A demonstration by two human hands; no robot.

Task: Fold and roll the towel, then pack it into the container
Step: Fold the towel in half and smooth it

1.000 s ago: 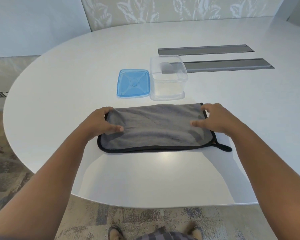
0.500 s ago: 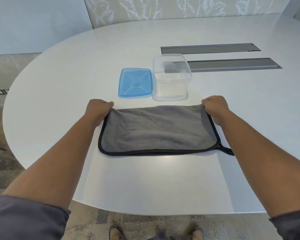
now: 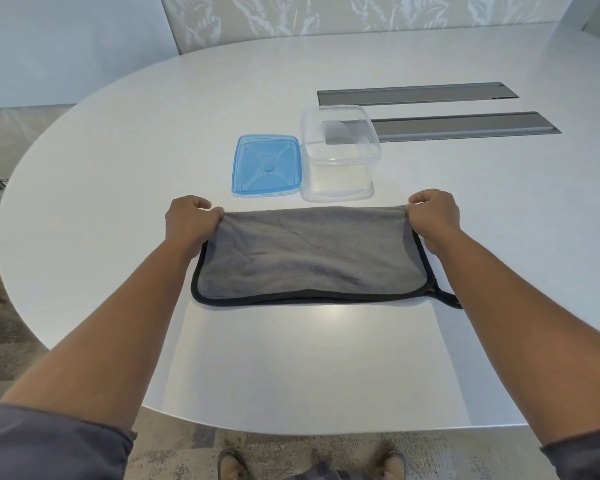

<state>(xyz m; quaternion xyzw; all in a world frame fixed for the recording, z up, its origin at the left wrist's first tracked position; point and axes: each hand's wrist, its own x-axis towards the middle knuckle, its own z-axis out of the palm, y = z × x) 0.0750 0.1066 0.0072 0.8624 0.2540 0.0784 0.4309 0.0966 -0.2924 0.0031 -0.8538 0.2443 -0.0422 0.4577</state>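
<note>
Two hands (image 3: 191, 221) (image 3: 433, 220), one towel (image 3: 309, 258)

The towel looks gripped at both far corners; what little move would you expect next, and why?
Probably drawing the far edge toward the person for another fold. The left hand and right hand each pinch a far corner of the grey towel, which lies flat, too wide for the open container.
</note>
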